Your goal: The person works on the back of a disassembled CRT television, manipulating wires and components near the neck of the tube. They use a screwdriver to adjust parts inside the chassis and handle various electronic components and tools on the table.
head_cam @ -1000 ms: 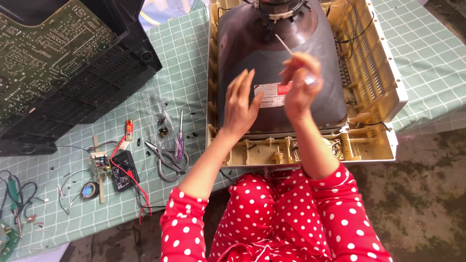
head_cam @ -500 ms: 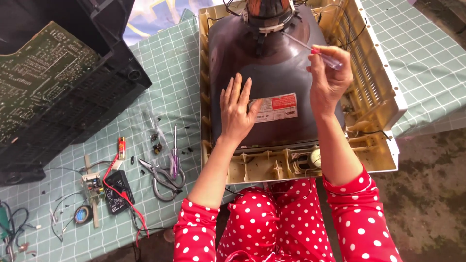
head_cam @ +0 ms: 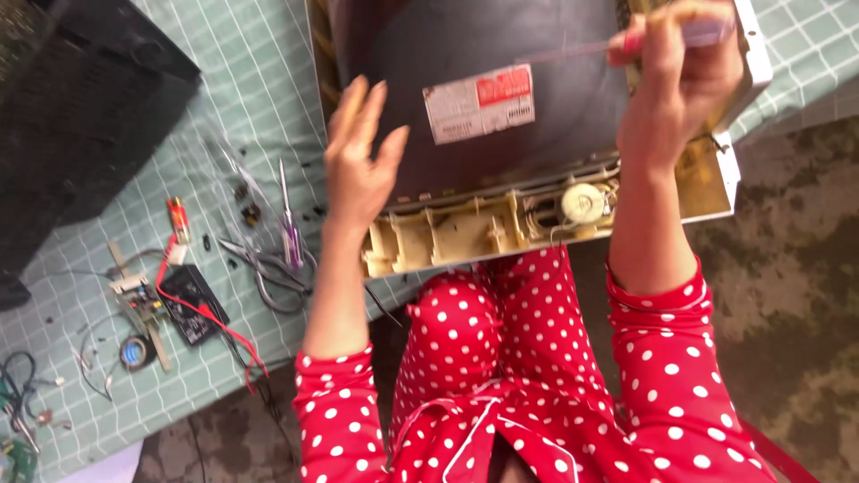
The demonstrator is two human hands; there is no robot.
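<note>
- Two hands are up over the tube (head_cam: 501, 170), and I take things from left to right.
- Far left, a black casing (head_cam: 80, 116) sits on the green checked mat (head_cam: 242, 80), well apart from my hands.
- Below it lie a small board (head_cam: 192, 304) with a red wire (head_cam: 210, 317), and beside those, pliers (head_cam: 268, 268) and a purple driver (head_cam: 291, 237). All of it is left of my left forearm, out of the way.
- My left hand (head_cam: 358, 165) is spread, fingers apart, with the fingertips over the dark glass at the tube's left edge. I cannot tell whether the palm presses down or only hovers.
- The tube lies face down in its cream frame (head_cam: 447, 237), and its white and red label (head_cam: 479, 103) sits between my hands.
- My right hand (head_cam: 671, 85) pinches a thin tool (head_cam: 573, 51) by its clear handle. The shaft runs almost level, pointing left across the glass toward the label.
- So the tool's long axis lies crosswise to the tube, its tip above the label's upper right corner, and my right hand is the nearer one to it.
- Bare glass lies around the label; the frame's wall stands close behind my right hand.
</note>
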